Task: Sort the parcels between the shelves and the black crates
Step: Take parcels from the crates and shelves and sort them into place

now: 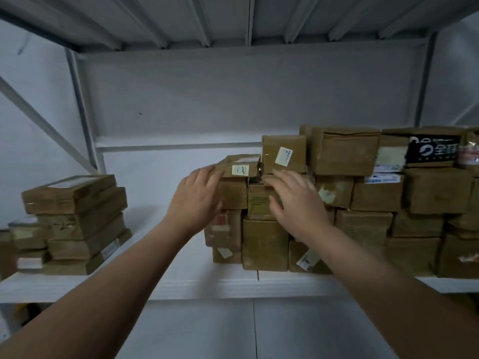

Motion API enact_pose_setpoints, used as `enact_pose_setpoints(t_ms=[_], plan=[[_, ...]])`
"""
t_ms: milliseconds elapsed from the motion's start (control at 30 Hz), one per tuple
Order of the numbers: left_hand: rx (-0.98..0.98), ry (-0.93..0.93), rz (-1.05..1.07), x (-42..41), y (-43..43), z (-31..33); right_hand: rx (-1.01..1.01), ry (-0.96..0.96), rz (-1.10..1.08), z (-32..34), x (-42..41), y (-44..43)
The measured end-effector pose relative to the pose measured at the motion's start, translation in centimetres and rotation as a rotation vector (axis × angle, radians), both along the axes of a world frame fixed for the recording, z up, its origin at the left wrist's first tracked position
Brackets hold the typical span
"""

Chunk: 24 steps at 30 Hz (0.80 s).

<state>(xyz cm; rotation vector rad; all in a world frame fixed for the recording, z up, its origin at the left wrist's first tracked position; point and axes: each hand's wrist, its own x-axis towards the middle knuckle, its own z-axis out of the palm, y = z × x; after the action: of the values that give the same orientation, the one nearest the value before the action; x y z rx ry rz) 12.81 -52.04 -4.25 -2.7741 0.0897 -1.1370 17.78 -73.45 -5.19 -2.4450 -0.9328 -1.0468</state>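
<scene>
at the far left edge a few small parcels (23, 239) sit blurred and partly cut off by the frame, so their labels can't be read. just beside them a stack of flat brown parcels (77, 218) rests on the white shelf (181, 283), leaning a little, with a pale label on the side of a lower one too smeared to make out. a bare stretch of shelf lies between that stack and the big wall of parcels (363, 203) to the right.

the left hand (195, 200) reaches up with fingers spread and loose, its fingertips against the left end of a thin flat parcel (242, 165) that lies on top of the pile's left column; it touches rather than grips, and the hand hides the parcels behind it. the right hand (295, 203) is also spread wide, palm laid over the front of the boxes just below a squarish parcel with a white sticker (283, 154); whether it has hold of anything underneath i cannot tell.

further right, bigger boxes stack up, one with a black printed panel (432, 150) cut off by its neighbour. the pile runs out of the frame at the right edge. no crates are in sight.
</scene>
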Motion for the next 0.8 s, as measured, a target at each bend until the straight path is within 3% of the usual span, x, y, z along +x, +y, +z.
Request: enact_pose_setpoints(t_ms=[400, 533, 667, 800], plan=[[0.080, 0.034, -0.040, 8.7, 2.6, 1.6, 0.033, -0.099, 0.006, 0.8, 5.7, 2.6], [0.099, -0.143, -0.181, 7.7, 5.1, 1.7, 0.083, -0.111, 0.075, 1.2, 5.1, 3.4], [0.070, -0.371, -0.273, 6.1, 10.7, 1.6, 0.174, 0.007, 0.236, 2.9, 3.0, 7.0], [-0.042, -0.408, -0.329, 3.7, 16.5, 1.2, 0.329, 0.077, 0.225, 4.7, 1.8, 12.9]])
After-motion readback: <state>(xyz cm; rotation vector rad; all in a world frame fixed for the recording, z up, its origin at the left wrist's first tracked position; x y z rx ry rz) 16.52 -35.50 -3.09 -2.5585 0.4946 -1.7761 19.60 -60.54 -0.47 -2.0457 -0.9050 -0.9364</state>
